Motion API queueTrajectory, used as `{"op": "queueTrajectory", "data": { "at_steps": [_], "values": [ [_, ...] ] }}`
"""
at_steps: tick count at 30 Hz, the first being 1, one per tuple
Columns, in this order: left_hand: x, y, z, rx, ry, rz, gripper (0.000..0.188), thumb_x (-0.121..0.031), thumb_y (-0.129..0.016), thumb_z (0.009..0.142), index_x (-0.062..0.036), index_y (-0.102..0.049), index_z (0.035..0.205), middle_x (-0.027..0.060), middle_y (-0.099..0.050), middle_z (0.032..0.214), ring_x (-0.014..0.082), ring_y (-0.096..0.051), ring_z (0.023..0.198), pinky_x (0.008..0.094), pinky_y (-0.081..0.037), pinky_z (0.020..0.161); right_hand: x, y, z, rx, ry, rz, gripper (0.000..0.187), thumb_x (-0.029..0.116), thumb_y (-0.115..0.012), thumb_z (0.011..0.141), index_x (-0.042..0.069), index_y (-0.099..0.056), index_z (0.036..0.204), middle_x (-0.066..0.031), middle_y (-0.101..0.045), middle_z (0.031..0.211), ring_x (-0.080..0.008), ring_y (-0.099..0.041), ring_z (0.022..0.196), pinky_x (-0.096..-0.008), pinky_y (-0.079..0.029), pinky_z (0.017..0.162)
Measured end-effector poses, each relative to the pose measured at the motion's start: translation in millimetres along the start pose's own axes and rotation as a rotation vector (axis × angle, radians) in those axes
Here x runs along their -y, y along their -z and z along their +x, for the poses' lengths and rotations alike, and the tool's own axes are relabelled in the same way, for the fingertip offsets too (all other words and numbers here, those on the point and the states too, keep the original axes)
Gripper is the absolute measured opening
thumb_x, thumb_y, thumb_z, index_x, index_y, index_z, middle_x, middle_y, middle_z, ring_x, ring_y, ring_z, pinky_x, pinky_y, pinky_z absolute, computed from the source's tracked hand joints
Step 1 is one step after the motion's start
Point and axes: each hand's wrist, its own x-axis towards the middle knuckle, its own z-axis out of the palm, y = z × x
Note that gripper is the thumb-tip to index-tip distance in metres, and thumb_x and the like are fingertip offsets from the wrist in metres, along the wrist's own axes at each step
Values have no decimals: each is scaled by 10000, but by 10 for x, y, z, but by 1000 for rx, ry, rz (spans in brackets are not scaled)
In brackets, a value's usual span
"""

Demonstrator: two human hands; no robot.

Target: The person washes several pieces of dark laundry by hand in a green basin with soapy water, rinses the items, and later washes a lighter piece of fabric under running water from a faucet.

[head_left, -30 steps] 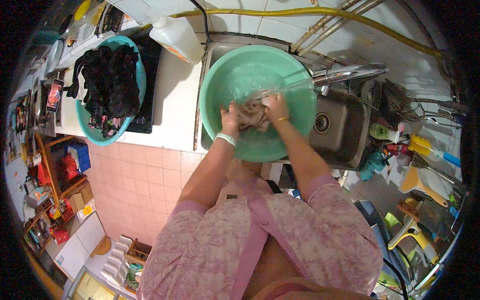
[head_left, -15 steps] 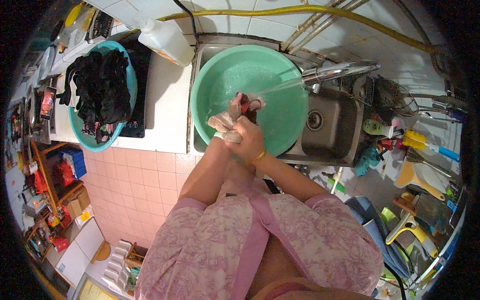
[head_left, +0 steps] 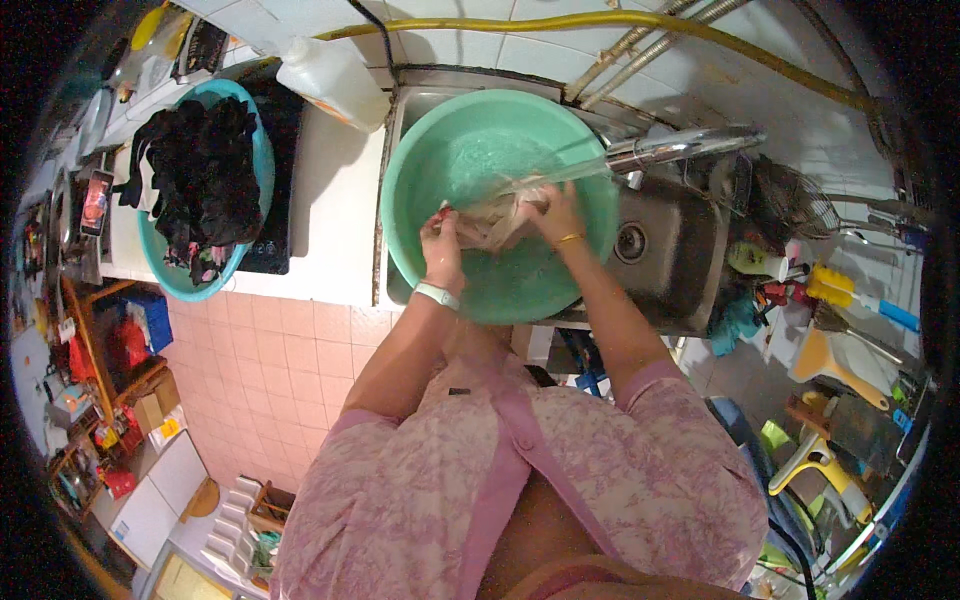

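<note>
A wet pale beige and pinkish piece of cloth (head_left: 492, 228) stretches between my hands over the large green basin (head_left: 397, 185). My left hand (head_left: 441, 250) grips its left end, where a bit of red shows. At the other end, my right hand (head_left: 556, 213) is closed on the cloth under the water stream. The metal faucet (head_left: 680, 150) pours water from the right into the basin, which holds some water. What kind of garment the cloth is, I cannot make out.
The basin sits in a steel sink, beside a second sink bowl (head_left: 660, 250) on the right. On the left counter are a blue tub (head_left: 150, 262) heaped with dark clothes (head_left: 200, 170) and a white plastic jug (head_left: 332, 85). Brushes and kitchen tools crowd the right wall.
My hands were together, squeezing the bunched cloth at the basin's near side. They have moved apart, spreading it, with my right hand now farther right under the stream.
</note>
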Motion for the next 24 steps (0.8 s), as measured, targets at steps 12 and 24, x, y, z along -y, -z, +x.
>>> {"op": "queueTrajectory", "data": {
  "at_steps": [12, 24],
  "values": [
    [-229, 53, -206, 181, -611, 752, 322, -248, -466, 807, 5, -500, 1004, 187, -549, 927, 247, -560, 789, 311, -432, 678, 346, -47, -228, 285, -49, 1, 302, 91, -565, 684, 81, -542, 985, -136, -429, 1138, -308, -421, 1005, -355, -379, 816],
    [-1320, 22, -510, 716, -620, 762, 120, -38, -474, 742, 11, -581, 764, 119, -589, 703, 188, -566, 633, 273, -432, 586, 1269, 254, -238, 140, -192, 943, 173, 134, -568, 700, 78, -601, 860, -94, -592, 824, -209, -555, 740, -284, -436, 669]
  ]
}}
